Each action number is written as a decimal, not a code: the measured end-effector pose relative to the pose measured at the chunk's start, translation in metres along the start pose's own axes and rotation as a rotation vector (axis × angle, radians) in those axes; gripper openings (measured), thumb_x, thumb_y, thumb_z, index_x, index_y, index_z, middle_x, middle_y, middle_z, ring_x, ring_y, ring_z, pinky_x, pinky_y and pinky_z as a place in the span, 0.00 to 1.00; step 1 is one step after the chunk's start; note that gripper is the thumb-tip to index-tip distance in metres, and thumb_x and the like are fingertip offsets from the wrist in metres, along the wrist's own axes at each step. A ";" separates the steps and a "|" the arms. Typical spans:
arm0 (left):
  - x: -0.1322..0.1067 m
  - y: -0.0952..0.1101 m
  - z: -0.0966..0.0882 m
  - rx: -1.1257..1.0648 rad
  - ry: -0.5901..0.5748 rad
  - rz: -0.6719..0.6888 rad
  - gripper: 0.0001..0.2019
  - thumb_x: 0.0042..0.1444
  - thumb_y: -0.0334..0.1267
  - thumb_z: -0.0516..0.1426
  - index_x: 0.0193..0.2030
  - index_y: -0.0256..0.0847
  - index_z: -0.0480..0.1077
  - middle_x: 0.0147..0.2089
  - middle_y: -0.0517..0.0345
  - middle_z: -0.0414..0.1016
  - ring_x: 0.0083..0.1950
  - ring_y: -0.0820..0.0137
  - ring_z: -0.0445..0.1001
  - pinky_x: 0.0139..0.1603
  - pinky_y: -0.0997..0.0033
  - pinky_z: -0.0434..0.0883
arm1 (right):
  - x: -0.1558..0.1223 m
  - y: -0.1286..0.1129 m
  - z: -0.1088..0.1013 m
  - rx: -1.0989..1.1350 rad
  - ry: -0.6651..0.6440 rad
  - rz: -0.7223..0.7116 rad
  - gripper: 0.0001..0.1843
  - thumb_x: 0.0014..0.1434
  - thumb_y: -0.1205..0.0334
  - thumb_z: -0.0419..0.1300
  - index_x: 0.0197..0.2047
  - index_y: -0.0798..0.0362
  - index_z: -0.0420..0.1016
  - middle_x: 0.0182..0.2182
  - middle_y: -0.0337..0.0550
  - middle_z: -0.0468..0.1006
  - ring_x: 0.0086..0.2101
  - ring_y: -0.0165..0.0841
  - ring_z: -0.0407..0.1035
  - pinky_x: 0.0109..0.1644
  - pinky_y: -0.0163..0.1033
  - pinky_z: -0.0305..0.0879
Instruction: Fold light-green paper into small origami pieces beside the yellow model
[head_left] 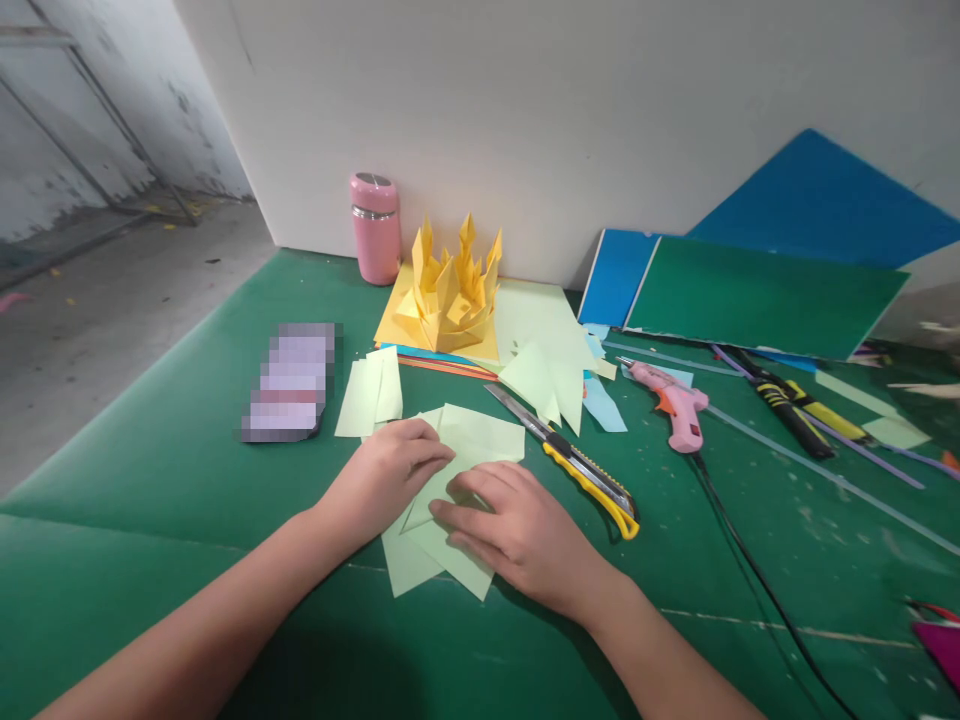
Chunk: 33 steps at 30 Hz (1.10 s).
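Both my hands rest on a pale green sheet of paper (480, 440) lying on the green table cover (150, 480). My left hand (386, 475) presses down on the sheet's left part, fingers curled together at a fold. My right hand (517, 530) lies on the sheet's lower right, fingers together, pressing the fold flat. More pale green sheets (420, 560) lie under it. A yellow utility knife (577, 465) lies just right of my right hand.
A yellow folded paper crown (450, 290) sits on coloured sheets by the wall, next to a pink flask (375, 228). Pale green pieces (371, 395) lie left, a pink glue gun (675, 405) with cord right, green and blue boards (750, 295) behind.
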<state>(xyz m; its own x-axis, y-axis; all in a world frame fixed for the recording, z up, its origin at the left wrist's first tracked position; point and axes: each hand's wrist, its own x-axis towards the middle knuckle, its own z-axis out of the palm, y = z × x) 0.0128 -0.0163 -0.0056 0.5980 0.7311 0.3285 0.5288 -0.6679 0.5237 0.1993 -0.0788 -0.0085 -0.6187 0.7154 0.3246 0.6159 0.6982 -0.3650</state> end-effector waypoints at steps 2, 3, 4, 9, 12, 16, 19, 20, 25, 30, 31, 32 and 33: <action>0.000 0.000 -0.001 -0.008 -0.011 -0.008 0.10 0.59 0.30 0.53 0.33 0.38 0.76 0.33 0.55 0.75 0.34 0.70 0.74 0.36 0.71 0.72 | 0.000 -0.001 0.000 -0.016 -0.016 0.002 0.14 0.66 0.60 0.50 0.50 0.50 0.73 0.41 0.47 0.74 0.42 0.37 0.65 0.45 0.44 0.62; 0.001 0.000 -0.001 -0.015 -0.016 -0.016 0.10 0.59 0.30 0.53 0.33 0.38 0.76 0.33 0.55 0.74 0.34 0.70 0.74 0.36 0.71 0.72 | 0.000 -0.002 -0.001 -0.025 -0.024 0.002 0.14 0.66 0.59 0.51 0.50 0.50 0.73 0.41 0.47 0.74 0.42 0.37 0.64 0.46 0.44 0.61; 0.001 0.000 -0.001 -0.022 -0.020 -0.025 0.10 0.59 0.30 0.53 0.33 0.38 0.76 0.33 0.55 0.74 0.34 0.70 0.74 0.36 0.72 0.72 | 0.001 -0.002 -0.001 -0.036 -0.034 0.002 0.14 0.66 0.59 0.51 0.50 0.50 0.73 0.41 0.47 0.73 0.42 0.37 0.64 0.46 0.44 0.61; 0.000 0.001 0.000 -0.043 -0.023 -0.065 0.10 0.59 0.31 0.53 0.33 0.39 0.76 0.34 0.56 0.74 0.34 0.70 0.74 0.36 0.72 0.72 | 0.003 -0.006 -0.002 -0.090 -0.098 -0.008 0.13 0.66 0.58 0.52 0.51 0.48 0.71 0.41 0.46 0.72 0.42 0.38 0.62 0.47 0.45 0.59; 0.000 0.001 0.000 -0.043 -0.027 -0.078 0.11 0.59 0.32 0.53 0.32 0.39 0.76 0.33 0.56 0.74 0.34 0.70 0.74 0.35 0.72 0.72 | 0.004 -0.008 -0.003 -0.114 -0.116 -0.019 0.13 0.66 0.57 0.52 0.52 0.47 0.70 0.40 0.45 0.71 0.41 0.37 0.61 0.47 0.45 0.57; 0.001 0.001 -0.001 -0.041 -0.031 -0.086 0.11 0.59 0.31 0.52 0.32 0.40 0.76 0.33 0.57 0.74 0.33 0.71 0.74 0.35 0.72 0.73 | 0.005 -0.011 -0.005 -0.149 -0.133 -0.035 0.13 0.65 0.57 0.53 0.52 0.45 0.69 0.40 0.44 0.71 0.41 0.37 0.61 0.47 0.45 0.56; 0.001 0.002 -0.001 -0.038 -0.030 -0.096 0.11 0.59 0.31 0.53 0.32 0.40 0.76 0.33 0.57 0.74 0.34 0.70 0.75 0.36 0.72 0.73 | 0.006 -0.013 -0.006 -0.156 -0.146 -0.028 0.13 0.65 0.58 0.53 0.52 0.46 0.69 0.40 0.44 0.71 0.41 0.37 0.61 0.47 0.45 0.56; 0.001 0.002 -0.001 -0.039 -0.030 -0.100 0.10 0.58 0.31 0.53 0.32 0.40 0.76 0.33 0.57 0.74 0.34 0.70 0.75 0.35 0.72 0.73 | 0.006 -0.014 -0.006 -0.160 -0.150 -0.028 0.13 0.66 0.58 0.52 0.52 0.45 0.69 0.40 0.44 0.71 0.41 0.37 0.61 0.47 0.46 0.56; 0.001 0.002 -0.001 -0.048 -0.032 -0.102 0.10 0.58 0.30 0.53 0.32 0.40 0.76 0.34 0.57 0.74 0.34 0.70 0.75 0.35 0.71 0.73 | 0.007 -0.018 -0.006 -0.202 -0.185 -0.044 0.14 0.65 0.57 0.52 0.54 0.42 0.67 0.41 0.44 0.70 0.41 0.39 0.60 0.47 0.49 0.56; 0.001 0.003 -0.001 -0.057 -0.038 -0.118 0.10 0.58 0.30 0.53 0.32 0.39 0.76 0.34 0.57 0.74 0.34 0.70 0.75 0.35 0.71 0.73 | 0.007 -0.020 -0.007 -0.211 -0.213 -0.043 0.14 0.66 0.57 0.51 0.54 0.42 0.66 0.41 0.44 0.70 0.41 0.40 0.59 0.47 0.49 0.55; 0.001 0.003 -0.001 -0.057 -0.036 -0.119 0.10 0.58 0.30 0.53 0.32 0.40 0.76 0.34 0.57 0.74 0.34 0.70 0.75 0.35 0.71 0.73 | 0.007 -0.020 -0.007 -0.211 -0.217 -0.044 0.14 0.66 0.57 0.51 0.54 0.41 0.66 0.41 0.44 0.70 0.41 0.40 0.59 0.46 0.49 0.55; 0.001 0.002 -0.001 -0.053 -0.033 -0.119 0.10 0.58 0.30 0.53 0.32 0.40 0.76 0.34 0.57 0.74 0.34 0.70 0.75 0.35 0.71 0.73 | 0.007 -0.020 -0.007 -0.212 -0.219 -0.045 0.14 0.66 0.56 0.51 0.54 0.41 0.66 0.41 0.43 0.70 0.41 0.40 0.59 0.46 0.50 0.55; 0.000 0.002 -0.001 -0.050 -0.032 -0.117 0.10 0.58 0.30 0.53 0.32 0.40 0.76 0.34 0.57 0.74 0.34 0.70 0.75 0.36 0.71 0.73 | 0.008 -0.021 -0.007 -0.211 -0.221 -0.045 0.14 0.66 0.56 0.51 0.54 0.40 0.66 0.41 0.43 0.70 0.41 0.40 0.59 0.47 0.50 0.55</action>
<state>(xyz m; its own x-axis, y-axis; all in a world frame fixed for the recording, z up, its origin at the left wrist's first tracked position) 0.0138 -0.0174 -0.0036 0.5530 0.7985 0.2378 0.5663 -0.5696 0.5957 0.1855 -0.0876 0.0080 -0.7244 0.6771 0.1297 0.6591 0.7353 -0.1576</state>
